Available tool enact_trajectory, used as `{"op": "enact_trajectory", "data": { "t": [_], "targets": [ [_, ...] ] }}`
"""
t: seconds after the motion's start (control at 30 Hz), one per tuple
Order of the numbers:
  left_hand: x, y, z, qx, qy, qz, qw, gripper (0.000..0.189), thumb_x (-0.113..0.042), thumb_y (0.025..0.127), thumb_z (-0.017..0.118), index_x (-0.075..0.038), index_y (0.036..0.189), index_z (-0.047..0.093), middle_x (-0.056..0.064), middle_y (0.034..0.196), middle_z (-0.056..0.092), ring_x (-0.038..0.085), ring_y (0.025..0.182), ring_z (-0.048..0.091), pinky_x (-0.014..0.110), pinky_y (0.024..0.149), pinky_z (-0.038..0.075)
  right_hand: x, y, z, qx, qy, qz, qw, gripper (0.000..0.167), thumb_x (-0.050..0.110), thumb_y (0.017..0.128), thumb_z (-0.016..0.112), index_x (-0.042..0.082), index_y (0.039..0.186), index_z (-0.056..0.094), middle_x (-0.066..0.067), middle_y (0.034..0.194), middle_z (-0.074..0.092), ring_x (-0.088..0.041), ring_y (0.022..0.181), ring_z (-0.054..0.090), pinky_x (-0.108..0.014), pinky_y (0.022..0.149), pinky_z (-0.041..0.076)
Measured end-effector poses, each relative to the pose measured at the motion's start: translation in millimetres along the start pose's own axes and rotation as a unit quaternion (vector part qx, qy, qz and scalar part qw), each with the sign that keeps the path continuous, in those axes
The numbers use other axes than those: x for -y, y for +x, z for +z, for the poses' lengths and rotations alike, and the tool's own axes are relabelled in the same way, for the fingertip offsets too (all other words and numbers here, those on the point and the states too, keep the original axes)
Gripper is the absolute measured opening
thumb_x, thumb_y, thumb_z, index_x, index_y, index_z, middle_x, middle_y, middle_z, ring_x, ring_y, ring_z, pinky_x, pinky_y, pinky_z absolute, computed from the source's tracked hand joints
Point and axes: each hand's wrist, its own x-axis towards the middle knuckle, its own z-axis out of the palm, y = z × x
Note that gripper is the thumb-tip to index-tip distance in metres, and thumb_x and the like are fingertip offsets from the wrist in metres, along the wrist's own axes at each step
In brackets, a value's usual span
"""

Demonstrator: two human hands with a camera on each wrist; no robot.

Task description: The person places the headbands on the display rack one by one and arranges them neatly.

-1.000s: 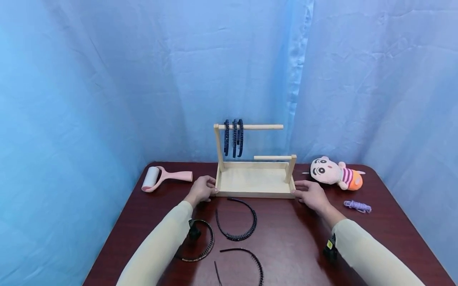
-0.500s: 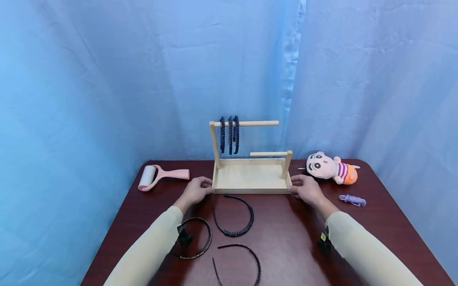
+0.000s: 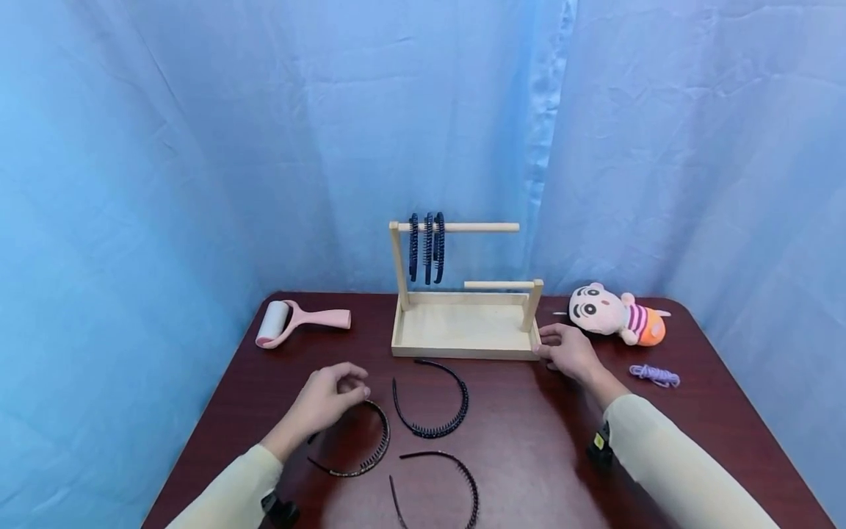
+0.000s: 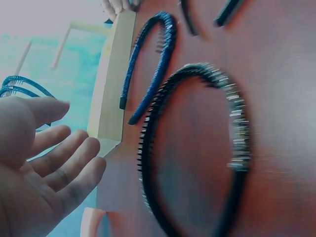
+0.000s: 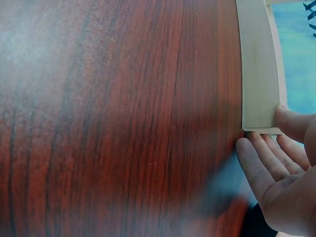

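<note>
Three dark toothed headbands (image 3: 428,250) hang on the upper bar of a pale wooden rack (image 3: 465,353), which has a shallow tray base. At the tray's right front corner is my right hand (image 3: 570,355), thumb on the rim and fingers against the outside of the end wall, pinching the corner. My left hand (image 3: 322,400) hovers by a patterned headband (image 3: 386,441), fingers loosely bent and holding nothing. In the left wrist view that headband (image 4: 240,133) fills the middle, beside the spread fingers. Two black headbands (image 3: 441,432), (image 3: 473,485) lie to its right.
A pink-handled lint roller (image 3: 320,318) lies at the table's back left. On the back right rests a plush doll (image 3: 615,314), with a purple bundle of cord (image 3: 654,375) in front of it. Blue curtains (image 3: 317,147) surround the dark red table (image 3: 529,455).
My left hand has let go of the rack's left end and moved back toward me, over beside the patterned headband. The right hand stays at the rack's corner.
</note>
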Motion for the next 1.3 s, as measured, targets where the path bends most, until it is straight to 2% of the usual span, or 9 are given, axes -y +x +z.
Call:
{"op": "enact_trajectory", "data": {
  "t": [0.23,0.47,0.63,0.83,0.97,1.13,1.3],
  "targets": [
    [9.8,-39.4,2.1,0.034,-0.029,0.009,0.9990,0.030,-0.021,0.090,0.081,-0.007,0.115,0.073,-0.001,0.095,0.073,0.010,0.080,0.067,0.025,0.069,0.055,-2,0.6,-1,0.001,0.008,-0.001,1.0000,0.045,0.010,0.098,0.070,-0.008,0.136,0.054,-0.032,0.133,0.062,-0.025,0.098,0.072,-0.043,0.077,0.063],
    [21.8,-59.3,15.6,0.071,-0.015,0.013,0.9973,0.033,-0.023,0.088,0.083,-0.009,0.116,0.072,0.001,0.101,0.071,0.012,0.087,0.066,0.025,0.071,0.056,-1,0.5,0,0.001,0.012,0.001,0.9999,0.045,0.009,0.097,0.070,-0.007,0.137,0.054,-0.031,0.133,0.062,-0.024,0.098,0.071,-0.041,0.076,0.063],
    [27.3,-66.0,22.9,0.093,-0.016,0.011,0.9955,0.033,-0.027,0.088,0.083,-0.011,0.115,0.072,0.000,0.098,0.070,0.014,0.086,0.065,0.025,0.070,0.053,0,0.1,0,0.002,0.011,-0.002,0.9999,0.046,0.009,0.097,0.070,-0.008,0.137,0.054,-0.032,0.133,0.062,-0.025,0.098,0.072,-0.042,0.076,0.063],
    [31.7,-70.2,29.1,0.110,-0.025,0.011,0.9935,0.030,-0.025,0.088,0.083,-0.014,0.114,0.072,-0.002,0.098,0.070,0.009,0.083,0.063,0.024,0.070,0.052,-2,0.6,0,0.002,0.008,-0.002,1.0000,0.045,0.009,0.098,0.070,-0.007,0.137,0.054,-0.031,0.133,0.062,-0.022,0.096,0.071,-0.041,0.077,0.063],
    [34.8,-71.6,34.0,0.098,-0.023,0.019,0.9947,0.030,-0.023,0.085,0.084,-0.015,0.111,0.073,-0.003,0.096,0.069,0.006,0.081,0.062,0.023,0.070,0.052,-1,0.1,1,0.005,0.016,-0.004,0.9998,0.046,0.009,0.097,0.070,-0.008,0.137,0.054,-0.032,0.133,0.062,-0.023,0.098,0.071,-0.043,0.078,0.063],
    [36.4,-72.1,37.1,0.079,-0.021,0.032,0.9962,0.029,-0.022,0.082,0.087,-0.015,0.107,0.074,-0.003,0.093,0.069,0.009,0.080,0.063,0.024,0.071,0.053,-1,-0.4,1,0.006,0.019,-0.005,0.9998,0.046,0.008,0.097,0.070,-0.009,0.137,0.054,-0.032,0.133,0.062,-0.026,0.101,0.071,-0.044,0.078,0.063],
    [37.6,-71.2,39.3,0.067,0.006,0.048,0.9965,0.028,-0.023,0.080,0.088,-0.018,0.104,0.075,-0.007,0.092,0.068,0.006,0.080,0.061,0.024,0.071,0.052,-2,0.0,0,0.000,0.013,-0.002,0.9999,0.045,0.008,0.097,0.070,-0.008,0.137,0.054,-0.032,0.133,0.062,-0.026,0.100,0.071,-0.042,0.077,0.063]
  ]
}}
